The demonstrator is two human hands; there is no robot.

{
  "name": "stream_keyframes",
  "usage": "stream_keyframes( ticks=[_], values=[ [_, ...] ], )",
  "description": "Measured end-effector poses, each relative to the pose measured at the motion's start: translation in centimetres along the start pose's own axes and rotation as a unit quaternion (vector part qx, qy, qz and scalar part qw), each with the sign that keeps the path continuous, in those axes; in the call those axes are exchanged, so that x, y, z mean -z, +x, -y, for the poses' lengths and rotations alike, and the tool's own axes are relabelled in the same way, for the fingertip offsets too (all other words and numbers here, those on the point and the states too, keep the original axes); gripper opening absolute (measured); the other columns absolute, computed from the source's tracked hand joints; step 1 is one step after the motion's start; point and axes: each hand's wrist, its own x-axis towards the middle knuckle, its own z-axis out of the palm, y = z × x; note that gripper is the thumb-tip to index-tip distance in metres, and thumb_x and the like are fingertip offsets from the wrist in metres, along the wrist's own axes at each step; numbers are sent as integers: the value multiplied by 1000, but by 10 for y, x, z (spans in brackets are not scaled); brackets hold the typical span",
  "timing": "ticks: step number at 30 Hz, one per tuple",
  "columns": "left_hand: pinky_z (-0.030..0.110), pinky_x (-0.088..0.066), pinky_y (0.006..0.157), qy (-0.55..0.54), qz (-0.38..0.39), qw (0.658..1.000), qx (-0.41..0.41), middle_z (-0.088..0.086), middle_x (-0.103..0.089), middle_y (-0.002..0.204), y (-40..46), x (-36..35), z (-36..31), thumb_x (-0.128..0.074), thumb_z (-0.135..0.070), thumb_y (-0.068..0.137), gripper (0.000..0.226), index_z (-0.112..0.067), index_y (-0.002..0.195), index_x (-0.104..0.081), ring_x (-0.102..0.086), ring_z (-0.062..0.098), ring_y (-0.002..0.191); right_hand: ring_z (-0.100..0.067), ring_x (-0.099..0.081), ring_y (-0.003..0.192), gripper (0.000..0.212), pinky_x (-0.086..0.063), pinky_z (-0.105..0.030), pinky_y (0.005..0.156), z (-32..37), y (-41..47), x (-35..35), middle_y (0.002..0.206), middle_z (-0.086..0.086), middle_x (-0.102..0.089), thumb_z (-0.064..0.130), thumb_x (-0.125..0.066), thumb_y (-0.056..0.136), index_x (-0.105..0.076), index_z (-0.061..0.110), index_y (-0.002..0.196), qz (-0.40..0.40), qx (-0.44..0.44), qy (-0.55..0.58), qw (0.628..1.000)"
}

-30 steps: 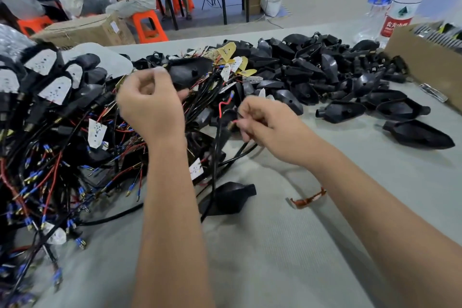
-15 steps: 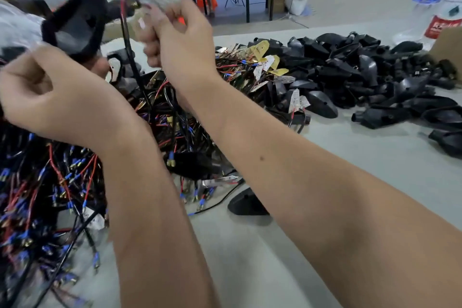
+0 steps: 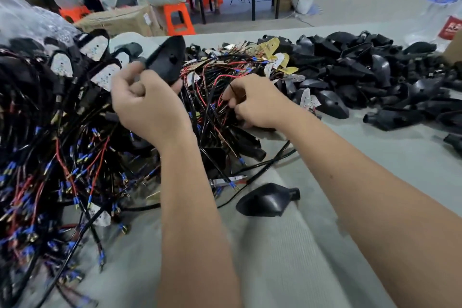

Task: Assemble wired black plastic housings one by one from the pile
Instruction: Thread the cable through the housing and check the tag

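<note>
Item: black housing (image 3: 166,62), gripped in my left hand (image 3: 147,107) above the wire pile (image 3: 75,145). My right hand (image 3: 252,104) pinches a black wire (image 3: 233,91); fingertips buried, wire ends hidden in tangle.

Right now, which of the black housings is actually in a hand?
The black housing raised over the wire pile, gripped by the left hand. The lone housing near the forearms lies untouched on the table.
</note>
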Motion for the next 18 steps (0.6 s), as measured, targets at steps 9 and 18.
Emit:
stream_keyframes(
  ticks=[9, 18],
  values=[
    [26, -59, 59, 119, -10, 990, 68, 3, -64, 88, 2, 6, 26, -41, 1, 96, 20, -3, 100, -61, -68, 3, 51, -36, -58, 115, 33, -52, -46, 95, -17, -9, 44, 114, -10, -71, 15, -51, 84, -76, 20, 104, -278, -195, -91, 936],
    [33, -61, 60, 94, -7, 988, 122, 17, -67, 94, 2, 7, 32, -35, -3, 103, 13, -12, 97, -44, -72, 22, 53, -30, -67, 94, 18, -56, -33, 81, 41, 25, -35, 97, -14, -71, 23, -71, 91, -72, 6, 99, -35, -61, -75, 995]
  ],
)
